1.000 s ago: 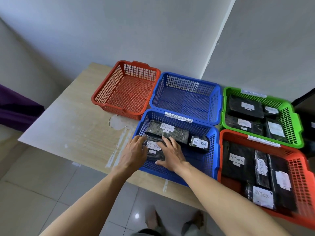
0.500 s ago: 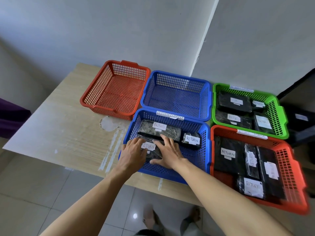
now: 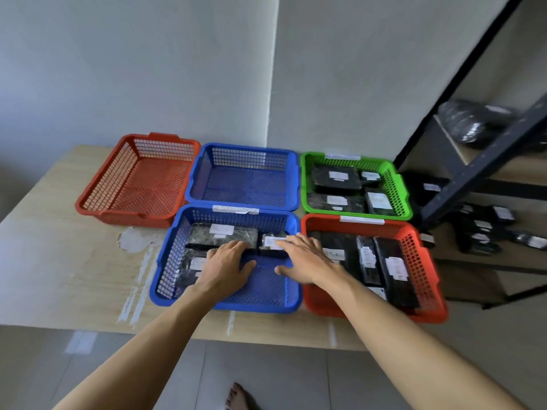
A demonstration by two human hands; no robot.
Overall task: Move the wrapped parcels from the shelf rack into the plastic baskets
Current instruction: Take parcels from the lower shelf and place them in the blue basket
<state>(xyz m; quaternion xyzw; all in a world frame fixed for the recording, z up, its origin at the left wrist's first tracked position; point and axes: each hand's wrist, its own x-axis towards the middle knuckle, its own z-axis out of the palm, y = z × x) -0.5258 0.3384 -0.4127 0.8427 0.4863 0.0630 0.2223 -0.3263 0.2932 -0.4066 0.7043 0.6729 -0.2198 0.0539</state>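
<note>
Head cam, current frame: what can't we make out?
Head view:
- Rim label on near blue basket: motion blur, text unreadable.
- Front-left parcel: left hand covers its right part.
- Small parcel: right hand overlaps it; contact unclear.
- Shelf rack parcels: blurred, cut by right edge; count unclear.

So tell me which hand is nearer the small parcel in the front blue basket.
Right. The right hand reaches the small parcel from its right; the left hand lies apart, to its left, at the long parcel.
</note>
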